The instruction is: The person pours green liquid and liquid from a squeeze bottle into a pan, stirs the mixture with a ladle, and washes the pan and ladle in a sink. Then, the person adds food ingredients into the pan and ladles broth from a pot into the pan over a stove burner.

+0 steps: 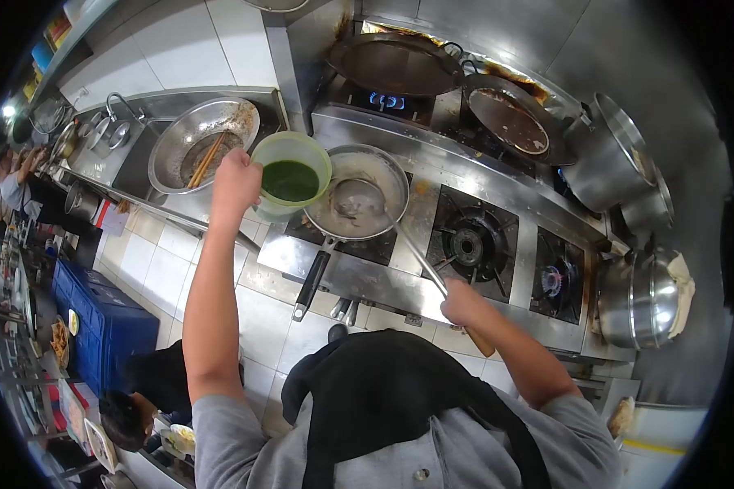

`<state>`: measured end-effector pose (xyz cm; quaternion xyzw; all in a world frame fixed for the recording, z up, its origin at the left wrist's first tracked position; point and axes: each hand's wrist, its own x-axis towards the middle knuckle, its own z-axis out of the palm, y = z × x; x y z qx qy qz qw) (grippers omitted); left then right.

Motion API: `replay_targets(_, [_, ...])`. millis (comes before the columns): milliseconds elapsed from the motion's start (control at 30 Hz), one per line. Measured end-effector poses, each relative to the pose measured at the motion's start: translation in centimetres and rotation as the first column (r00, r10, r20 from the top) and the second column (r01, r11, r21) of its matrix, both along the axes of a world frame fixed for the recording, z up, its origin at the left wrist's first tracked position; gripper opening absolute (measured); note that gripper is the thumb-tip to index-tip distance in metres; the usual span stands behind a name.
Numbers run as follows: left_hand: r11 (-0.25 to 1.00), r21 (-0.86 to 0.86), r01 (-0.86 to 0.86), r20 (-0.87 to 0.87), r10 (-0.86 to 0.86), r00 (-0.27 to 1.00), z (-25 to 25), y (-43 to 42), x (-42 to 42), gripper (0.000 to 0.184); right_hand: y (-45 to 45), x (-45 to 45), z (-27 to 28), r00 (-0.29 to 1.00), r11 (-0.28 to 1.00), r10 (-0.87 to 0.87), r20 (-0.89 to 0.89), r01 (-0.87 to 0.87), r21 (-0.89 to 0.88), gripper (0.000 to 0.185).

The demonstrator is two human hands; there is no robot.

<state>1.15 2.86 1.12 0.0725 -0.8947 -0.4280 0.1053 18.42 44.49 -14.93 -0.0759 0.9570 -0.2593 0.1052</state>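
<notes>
My left hand [236, 186] grips the rim of a pale green plastic container [324, 159] with dark green liquid [289, 181] in it. The container is held beside the left edge of a frying pan [404, 175], which sits on the stove with its black handle [311, 287] towards me. A whitish, creamy sauce [371, 165] coats the pan. My right hand [467, 307] is closed around the wooden-ended handle of a ladle [418, 259]. Its round bowl rests in the sauce.
Behind the pan, a wide dark pan [395, 61] sits over a blue flame. A second dark pan [510, 118] and tall metal pots [620, 151] stand right of it. One front burner [551, 281] is lit. A metal bowl [167, 155] with chopsticks [206, 163] sits left. Another person [139, 407] is lower left.
</notes>
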Motion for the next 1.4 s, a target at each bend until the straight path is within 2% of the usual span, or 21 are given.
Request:
replay_targets(33, [1.0,-0.005,-0.002,0.003,0.002,1.0,0.1,0.2,0.0,0.014,-0.6,0.8,2.3,0.98,0.998,0.025,0.198,-0.015,-0.054,0.027])
replay_targets(67, [1.0,-0.009,0.001,0.009,-0.001,1.0,0.1,0.5,0.0,0.014,-3.8,-1.3,8.3,0.773,0.97,-0.141,0.619,0.234,-0.071,0.031])
replay_targets(100, [1.0,-0.011,0.005,0.015,-0.005,1.0,0.1,0.7,0.1,0.014,-4.5,-2.6,8.4,0.768,0.969,-0.143,0.624,0.238,-0.071,0.031])
replay_targets(167, [0.999,-0.035,0.026,0.024,-0.025,0.999,0.3,0.9,0.1,0.013,-4.9,-3.9,7.6,0.798,0.95,-0.245,0.551,0.31,-0.027,0.031])
replay_targets(200, [0.999,-0.037,0.027,0.024,-0.026,0.999,0.4,1.0,0.1,0.013,-3.1,-3.0,5.2,0.932,0.978,-0.203,0.301,0.207,0.019,0.028])
replay_targets(300, [1.0,-0.029,0.002,0.009,-0.002,1.0,0.5,1.1,0.2,0.012,0.7,0.1,3.2,0.975,0.995,-0.057,0.215,0.037,0.097,0.028])
replay_targets(333, [0.999,-0.036,0.009,-0.006,-0.009,1.0,0.4,1.1,0.1,0.013,-2.0,-0.6,9.7,0.807,0.989,-0.14,0.574,0.139,0.046,0.03])
replay_targets(500, [0.997,-0.055,0.045,0.001,-0.045,0.999,0.0,1.6,-0.1,0.014,-2.8,-4.6,5.5,0.819,0.963,-0.138,0.558,0.244,-0.119,0.031])
replay_targets(567, [0.995,-0.095,0.034,-0.029,-0.037,0.999,-0.2,1.6,-0.3,0.012,-0.7,-1.3,2.4,0.996,0.977,-0.092,0.012,0.088,0.193,0.025])
replay_targets(633, [0.996,-0.089,0.023,-0.028,-0.025,0.999,0.0,1.6,-0.4,0.012,-1.1,-0.1,4.9,0.997,0.966,-0.081,0.014,0.075,0.249,0.027])
replay_targets(700, [0.996,-0.088,0.035,-0.013,-0.036,0.999,-0.1,1.8,-0.3,0.011,-2.9,-1.7,7.5,0.847,0.991,-0.058,0.528,0.113,-0.072,0.023])
replay_targets(767, [0.994,-0.087,0.065,-0.019,-0.067,0.998,-0.3,1.8,-0.4,0.012,-3.8,-3.1,5.4,0.789,0.954,-0.162,0.593,0.279,-0.111,0.02])
replay_targets(833, [0.995,-0.083,0.061,-0.026,-0.063,0.998,-0.3,2.0,-0.5,0.012,-4.1,-2.6,4.1,0.956,0.972,-0.233,0.179,0.222,0.08,0.025])
replay_targets(967, [0.996,-0.083,0.041,-0.005,-0.041,0.999,-0.7,1.8,-0.9,0.012,-3.3,1.2,7.2,0.958,0.989,-0.089,0.273,0.053,0.137,0.026])
replay_targets(1000, [0.995,-0.085,0.05,-0.001,-0.05,0.999,-1.2,1.7,-1.1,0.012,-3.8,1.1,6.8,0.999,0.997,-0.024,0.044,0.021,0.07,0.031])
replay_targets(1100, [0.985,-0.169,0.043,-0.038,-0.051,0.998,-2.1,1.5,-2.1,0.015,-4.9,0.1,8.3,0.968,0.95,-0.216,0.128,0.178,0.258,0.038])
replay_targets(1167, [0.967,-0.256,0.014,-0.071,-0.033,0.997,-2.5,1.5,-2.4,0.017,-4.7,0.9,9.0,0.982,0.947,-0.188,-0.004,0.182,0.264,0.033])
replay_targets(1233, [0.954,-0.298,0.022,-0.125,-0.061,0.99,-2.1,2.1,-1.9,0.017,-5.9,1.2,14.2,0.848,0.894,-0.273,0.454,0.398,-0.206,0.02])
replay_targets(1267, [0.94,-0.34,0.019,-0.18,-0.085,0.98,-1.9,2.3,-1.8,0.017,-5.7,0.9,15.1,0.85,0.895,-0.273,0.451,0.397,-0.205,0.02])
replay_targets(1333, [0.926,-0.377,0.019,-0.167,-0.088,0.982,-2.4,2.5,-2.4,0.018,-5.0,0.5,16.2,0.667,0.704,-0.103,0.738,0.573,-0.42,0.018])
replay_targets(1400, [0.91,-0.414,0.02,-0.155,-0.092,0.984,-2.5,2.9,-2.9,0.019,-4.8,0.4,16.8,0.624,0.642,-0.051,0.78,0.619,-0.453,0.017])
